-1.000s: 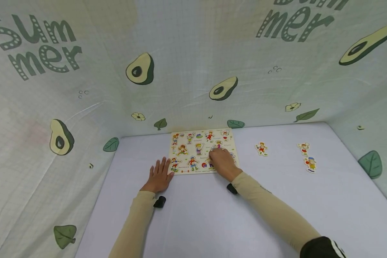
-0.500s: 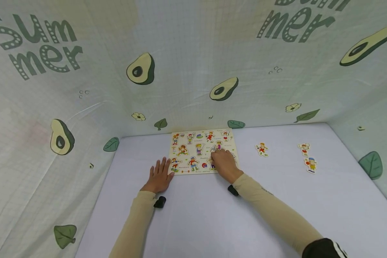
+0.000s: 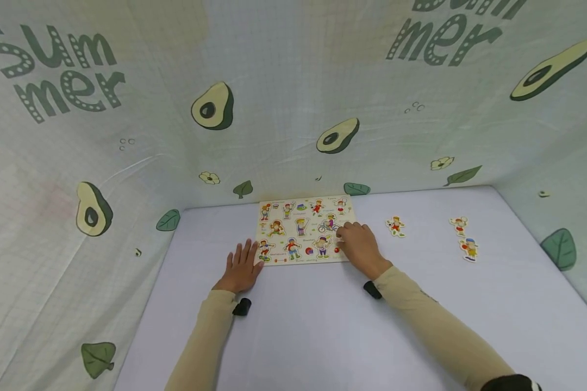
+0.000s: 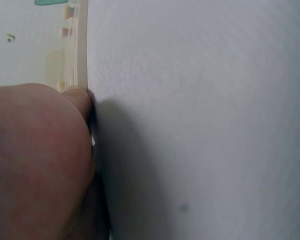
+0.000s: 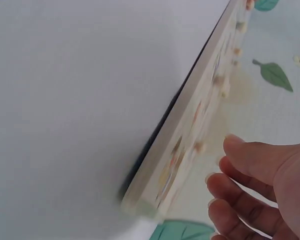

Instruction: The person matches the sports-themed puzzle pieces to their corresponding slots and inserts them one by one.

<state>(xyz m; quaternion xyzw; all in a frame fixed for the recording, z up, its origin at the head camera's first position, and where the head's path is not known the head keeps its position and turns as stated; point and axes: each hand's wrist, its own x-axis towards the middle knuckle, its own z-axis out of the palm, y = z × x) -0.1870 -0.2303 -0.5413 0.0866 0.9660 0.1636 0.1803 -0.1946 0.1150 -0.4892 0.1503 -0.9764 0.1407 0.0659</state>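
Note:
A cream wooden puzzle board [image 3: 343, 218] with several sports-figure pieces lies at the back of the white table. My left hand [image 3: 239, 267] is spread flat, its thumb and fingertips touching the board's left edge; the left wrist view shows the thumb [image 4: 79, 100] against that edge. Over the board's right side hovers my right hand [image 3: 361, 247], fingers loosely bent. The right wrist view shows nothing between thumb [image 5: 255, 155] and fingers. Just left of it are a cyclist piece [image 3: 329, 223] and a purple-trousered figure piece [image 3: 322, 247]. My right hand covers the board's lower right corner.
Three loose figure pieces lie right of the board: a footballer-like piece [image 3: 395, 226], a red-skirted piece [image 3: 459, 225] and a blue-capped piece [image 3: 469, 250]. Behind stands a cloth backdrop [image 3: 274, 136] printed with avocados and leaves.
My right hand has moved right, away from the cyclist piece, which now shows fully along with the purple-trousered piece. My left hand has stayed in place.

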